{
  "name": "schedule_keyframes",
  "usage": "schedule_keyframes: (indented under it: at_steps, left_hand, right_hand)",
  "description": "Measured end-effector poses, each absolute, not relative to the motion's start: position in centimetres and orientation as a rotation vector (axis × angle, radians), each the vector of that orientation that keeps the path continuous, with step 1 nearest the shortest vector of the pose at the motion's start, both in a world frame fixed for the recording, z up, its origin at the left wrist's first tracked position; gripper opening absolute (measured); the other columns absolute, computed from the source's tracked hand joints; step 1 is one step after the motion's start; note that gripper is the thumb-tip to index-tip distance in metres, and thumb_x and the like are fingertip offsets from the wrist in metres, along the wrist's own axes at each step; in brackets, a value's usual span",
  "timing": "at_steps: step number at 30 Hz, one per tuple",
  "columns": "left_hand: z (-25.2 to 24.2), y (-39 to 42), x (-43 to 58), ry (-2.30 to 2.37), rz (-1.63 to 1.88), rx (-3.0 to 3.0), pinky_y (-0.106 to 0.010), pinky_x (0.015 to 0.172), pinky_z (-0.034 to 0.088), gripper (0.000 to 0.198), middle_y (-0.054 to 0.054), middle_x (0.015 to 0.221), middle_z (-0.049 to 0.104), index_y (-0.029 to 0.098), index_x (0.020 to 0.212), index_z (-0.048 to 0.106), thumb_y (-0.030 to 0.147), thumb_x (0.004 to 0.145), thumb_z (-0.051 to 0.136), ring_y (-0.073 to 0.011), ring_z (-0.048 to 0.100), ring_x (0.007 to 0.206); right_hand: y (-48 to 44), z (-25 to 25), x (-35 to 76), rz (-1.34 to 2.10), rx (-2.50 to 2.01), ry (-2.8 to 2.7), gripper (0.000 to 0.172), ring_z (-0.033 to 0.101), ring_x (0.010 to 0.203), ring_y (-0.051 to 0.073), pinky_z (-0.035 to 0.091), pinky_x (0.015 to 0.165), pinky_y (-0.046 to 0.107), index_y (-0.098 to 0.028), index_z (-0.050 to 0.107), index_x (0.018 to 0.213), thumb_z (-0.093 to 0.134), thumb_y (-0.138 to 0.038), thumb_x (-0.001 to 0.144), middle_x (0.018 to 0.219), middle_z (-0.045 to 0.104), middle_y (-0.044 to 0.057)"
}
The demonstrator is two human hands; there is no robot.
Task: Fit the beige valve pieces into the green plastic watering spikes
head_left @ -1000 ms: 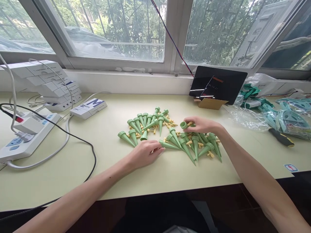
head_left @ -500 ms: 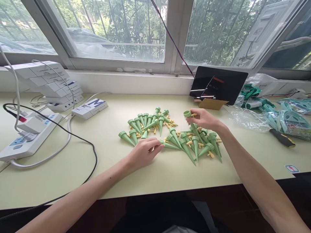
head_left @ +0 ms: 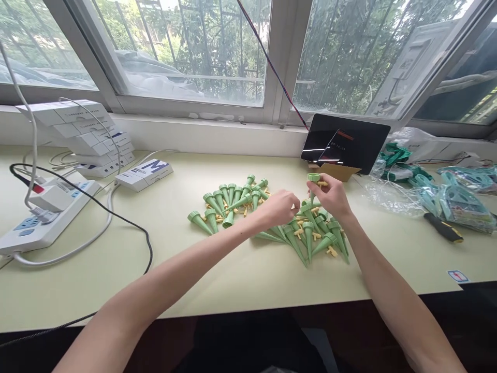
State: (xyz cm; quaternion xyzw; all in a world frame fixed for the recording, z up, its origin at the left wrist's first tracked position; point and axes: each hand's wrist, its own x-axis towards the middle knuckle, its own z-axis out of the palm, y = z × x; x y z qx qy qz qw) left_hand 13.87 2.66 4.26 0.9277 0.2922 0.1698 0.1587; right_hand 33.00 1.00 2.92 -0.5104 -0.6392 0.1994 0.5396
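Note:
My right hand point(head_left: 331, 198) grips a green plant watering spike point(head_left: 313, 177) upright, its round cap on top and a yellow valve point(head_left: 322, 183) sticking out at the side. Just left of it, my left hand point(head_left: 280, 208) has its fingers curled together over the pile; whatever they may hold is hidden. Beneath both hands lies a heap of green spikes point(head_left: 308, 238) mixed with loose yellow valves point(head_left: 332, 251). A second group of green spikes point(head_left: 221, 197) lies to the left, partly covered by my left forearm.
White boxes point(head_left: 93, 134) are stacked at the left behind a power strip point(head_left: 50, 220) with cables. One more white box point(head_left: 144, 174) lies nearby. At the back stands a tablet point(head_left: 349, 142) showing a timer. Plastic-wrapped items point(head_left: 462, 199) and a screwdriver point(head_left: 443, 228) lie at the right.
My left hand has moved right and away from me, from the front of the piles to beside my right hand. My right hand, with the spike, has shifted slightly right.

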Motion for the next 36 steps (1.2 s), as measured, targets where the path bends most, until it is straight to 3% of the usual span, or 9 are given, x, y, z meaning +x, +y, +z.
schedule_keyframes:
  at_steps: [7,22,36]
  left_hand:
    - [2.9,4.2,17.4,0.787,0.302,2.65,-0.024,0.065,0.048,0.023,-0.004,0.055,0.066,0.015,0.061,0.074,0.002,0.07,0.057,-0.0147,0.059,0.056]
    - [2.0,4.0,17.8,0.887,0.261,2.619,-0.026,0.076,0.053,0.027,-0.008,0.074,0.075,0.016,0.072,0.078,-0.001,0.066,0.057,-0.0198,0.068,0.077]
    - [3.1,3.9,18.0,0.981,0.034,2.649,-0.027,0.061,0.051,0.019,-0.012,0.072,0.071,0.011,0.073,0.072,-0.001,0.065,0.06,-0.0233,0.068,0.072]
  right_hand:
    - [1.1,2.5,33.3,0.454,-1.24,-1.554,0.044,0.061,0.056,0.015,0.048,0.053,0.026,-0.017,0.061,0.084,0.068,-0.061,0.08,0.069,0.064,0.002]
    - [1.7,1.6,33.7,0.577,-1.33,-1.48,0.055,0.056,0.051,0.013,0.044,0.048,0.024,-0.017,0.059,0.079,0.063,-0.072,0.076,0.064,0.062,0.002]
    - [1.7,1.5,33.8,0.584,-1.326,-1.494,0.053,0.058,0.052,0.014,0.045,0.049,0.025,-0.017,0.059,0.08,0.063,-0.07,0.077,0.065,0.064,0.003]
